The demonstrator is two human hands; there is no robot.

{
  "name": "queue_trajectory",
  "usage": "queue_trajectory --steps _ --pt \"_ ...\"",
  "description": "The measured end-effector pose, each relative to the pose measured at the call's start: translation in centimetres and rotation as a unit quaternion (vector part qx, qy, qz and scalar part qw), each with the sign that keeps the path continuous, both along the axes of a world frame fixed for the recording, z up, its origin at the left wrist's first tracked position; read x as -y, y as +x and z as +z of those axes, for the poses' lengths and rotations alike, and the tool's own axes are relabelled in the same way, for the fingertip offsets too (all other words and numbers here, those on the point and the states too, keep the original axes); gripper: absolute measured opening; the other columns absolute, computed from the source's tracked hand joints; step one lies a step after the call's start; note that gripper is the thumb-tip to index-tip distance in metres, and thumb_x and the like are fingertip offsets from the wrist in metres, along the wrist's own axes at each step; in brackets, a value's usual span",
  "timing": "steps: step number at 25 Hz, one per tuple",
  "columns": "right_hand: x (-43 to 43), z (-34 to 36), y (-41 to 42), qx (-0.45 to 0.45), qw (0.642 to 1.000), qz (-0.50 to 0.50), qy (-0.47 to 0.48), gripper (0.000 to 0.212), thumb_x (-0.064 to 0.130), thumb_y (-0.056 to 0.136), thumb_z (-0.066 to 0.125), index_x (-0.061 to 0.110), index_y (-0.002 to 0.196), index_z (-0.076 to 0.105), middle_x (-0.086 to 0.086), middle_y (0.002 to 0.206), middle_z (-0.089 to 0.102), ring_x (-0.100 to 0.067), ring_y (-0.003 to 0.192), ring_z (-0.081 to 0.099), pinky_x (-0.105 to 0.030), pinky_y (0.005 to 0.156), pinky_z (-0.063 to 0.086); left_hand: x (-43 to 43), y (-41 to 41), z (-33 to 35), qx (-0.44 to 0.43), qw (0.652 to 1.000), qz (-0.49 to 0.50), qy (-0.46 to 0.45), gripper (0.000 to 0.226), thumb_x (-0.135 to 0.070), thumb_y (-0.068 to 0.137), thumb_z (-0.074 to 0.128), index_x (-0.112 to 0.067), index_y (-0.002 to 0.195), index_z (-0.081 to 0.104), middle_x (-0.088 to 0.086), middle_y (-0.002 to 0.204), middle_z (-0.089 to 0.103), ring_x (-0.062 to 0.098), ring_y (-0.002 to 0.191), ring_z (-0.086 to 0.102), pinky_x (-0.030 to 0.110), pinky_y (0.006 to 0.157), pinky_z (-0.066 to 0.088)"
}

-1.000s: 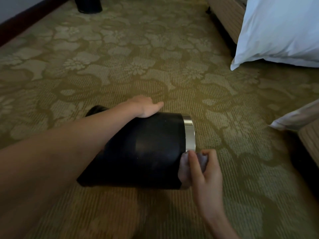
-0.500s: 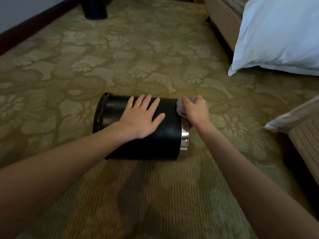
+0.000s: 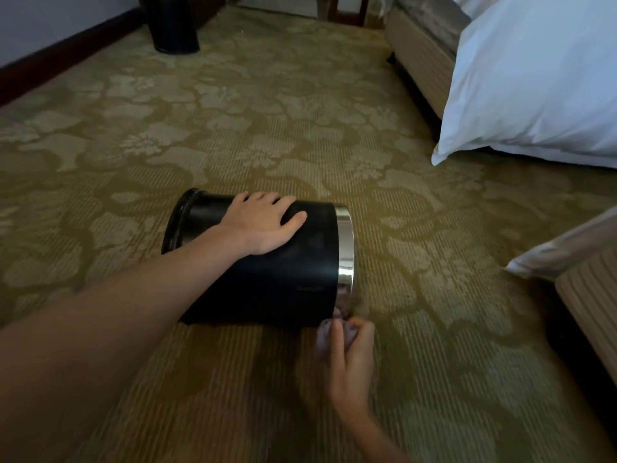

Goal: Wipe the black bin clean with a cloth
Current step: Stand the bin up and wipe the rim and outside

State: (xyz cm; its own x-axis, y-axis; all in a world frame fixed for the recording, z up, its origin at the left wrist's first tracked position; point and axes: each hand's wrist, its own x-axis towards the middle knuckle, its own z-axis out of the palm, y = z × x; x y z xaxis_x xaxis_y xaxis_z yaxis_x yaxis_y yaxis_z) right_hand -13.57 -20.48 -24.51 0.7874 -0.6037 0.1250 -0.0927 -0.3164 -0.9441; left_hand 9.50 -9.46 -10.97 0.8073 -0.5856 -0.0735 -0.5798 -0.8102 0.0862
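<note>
The black bin (image 3: 283, 279) lies on its side on the patterned carpet, its silver rim band (image 3: 345, 248) to the right and its base to the left. My left hand (image 3: 263, 222) rests flat on top of the bin, fingers spread, pressing on it. My right hand (image 3: 350, 359) is at the near lower end of the silver rim, closed on a small crumpled greyish cloth (image 3: 325, 337) that touches the rim.
A second black bin (image 3: 172, 26) stands at the far wall. A bed base (image 3: 420, 61) with a white pillow (image 3: 534, 85) hanging over it is at the right. Another upholstered edge (image 3: 594, 302) with white linen (image 3: 567, 245) is at the near right.
My right hand has swept the cloth along the silver rim from the far top side down to the near bottom side. My left hand stays on top of the bin.
</note>
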Motion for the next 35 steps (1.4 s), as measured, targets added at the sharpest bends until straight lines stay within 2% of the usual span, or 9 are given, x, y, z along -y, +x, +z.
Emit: queue_trajectory --steps 5,8,11,16,20,23,26,30,35 --pt "2.7 6.5 4.5 0.063 0.995 -0.016 -0.077 0.017 0.053 0.099 0.046 0.036 0.098 0.047 0.012 0.088 0.059 -0.008 0.077 0.061 -0.018 0.064 0.048 0.4 0.9 0.1 0.000 1.000 0.003 0.001 0.069 -0.065 0.093 0.011 -0.029 0.147 0.033 0.002 0.150 0.043 0.026 0.139 0.037 0.047 0.113 0.027" --pt "4.6 11.6 13.3 -0.059 0.978 -0.049 -0.194 0.024 0.047 0.100 0.046 0.023 0.103 0.048 0.004 0.100 0.060 -0.013 0.088 0.061 -0.037 0.077 0.050 0.4 1.2 -0.5 0.009 1.000 -0.003 -0.006 0.070 -0.066 0.092 0.010 -0.029 0.145 0.035 0.002 0.149 0.045 0.027 0.137 0.040 0.048 0.111 0.028" --pt "6.9 14.1 17.7 -0.171 0.978 -0.018 -0.119 0.033 0.042 0.101 0.048 0.013 0.115 0.051 -0.007 0.119 0.062 -0.028 0.109 0.060 -0.049 0.097 0.047 0.7 1.6 -0.4 0.009 1.000 0.006 0.003 0.072 -0.069 0.090 0.010 -0.029 0.144 0.037 0.002 0.147 0.047 0.028 0.135 0.042 0.048 0.109 0.029" --pt "3.7 9.7 8.3 -0.043 0.989 -0.015 -0.143 0.023 0.051 0.101 0.043 0.028 0.104 0.044 0.006 0.098 0.059 -0.006 0.083 0.060 -0.040 0.073 0.055 0.4 1.0 -0.5 0.012 1.000 0.006 -0.001 0.077 -0.071 0.086 0.007 -0.029 0.144 0.036 0.004 0.147 0.047 0.030 0.135 0.041 0.048 0.106 0.029" --pt "0.2 0.6 -5.2 -0.202 0.964 0.095 -0.143 0.005 0.038 0.099 0.053 0.037 0.102 0.049 0.009 0.103 0.061 -0.010 0.091 0.065 -0.035 0.077 0.057 -0.4 -0.3 0.0 -0.011 1.000 -0.005 0.003 0.074 -0.070 0.090 0.008 -0.029 0.149 0.027 0.003 0.154 0.036 0.028 0.142 0.031 0.048 0.112 0.022" --pt "1.0 0.1 -6.1 -0.197 0.979 0.053 0.008 0.011 0.037 0.095 0.061 0.042 0.099 0.053 0.005 0.092 0.069 -0.014 0.084 0.071 -0.031 0.069 0.058 -1.2 -1.7 0.2 -0.044 0.999 -0.001 -0.006 0.073 -0.069 0.092 0.014 -0.029 0.151 0.025 0.001 0.159 0.029 0.026 0.146 0.023 0.048 0.118 0.015" --pt "4.1 4.9 -2.2 -0.137 0.974 0.058 0.171 0.036 0.033 0.089 0.070 0.028 0.121 0.054 0.001 0.104 0.070 -0.014 0.088 0.073 -0.036 0.067 0.060 -3.0 -3.3 2.1 -0.178 0.961 0.040 -0.208 0.057 -0.061 0.094 0.035 -0.027 0.137 0.051 -0.001 0.142 0.052 0.022 0.135 0.043 0.041 0.112 0.032" --pt "5.8 9.9 0.9 -0.149 0.975 0.155 0.050 0.029 0.053 0.079 0.069 0.031 0.098 0.075 0.004 0.091 0.077 -0.009 0.087 0.073 -0.022 0.071 0.056 -11.6 -4.4 2.8 0.089 0.975 0.069 -0.190 0.036 -0.037 0.093 0.052 -0.016 0.121 0.060 0.007 0.120 0.063 0.030 0.115 0.056 0.040 0.095 0.043" --pt "4.3 10.4 1.9 -0.154 0.980 0.127 -0.022 0.016 0.031 0.087 0.074 0.016 0.082 0.072 -0.005 0.074 0.073 -0.018 0.072 0.070 -0.028 0.065 0.053 -19.2 -6.2 0.5 -0.067 0.954 0.181 -0.231 0.041 -0.049 0.094 0.050 -0.015 0.116 0.059 0.004 0.110 0.062 0.023 0.102 0.059 0.045 0.087 0.050"
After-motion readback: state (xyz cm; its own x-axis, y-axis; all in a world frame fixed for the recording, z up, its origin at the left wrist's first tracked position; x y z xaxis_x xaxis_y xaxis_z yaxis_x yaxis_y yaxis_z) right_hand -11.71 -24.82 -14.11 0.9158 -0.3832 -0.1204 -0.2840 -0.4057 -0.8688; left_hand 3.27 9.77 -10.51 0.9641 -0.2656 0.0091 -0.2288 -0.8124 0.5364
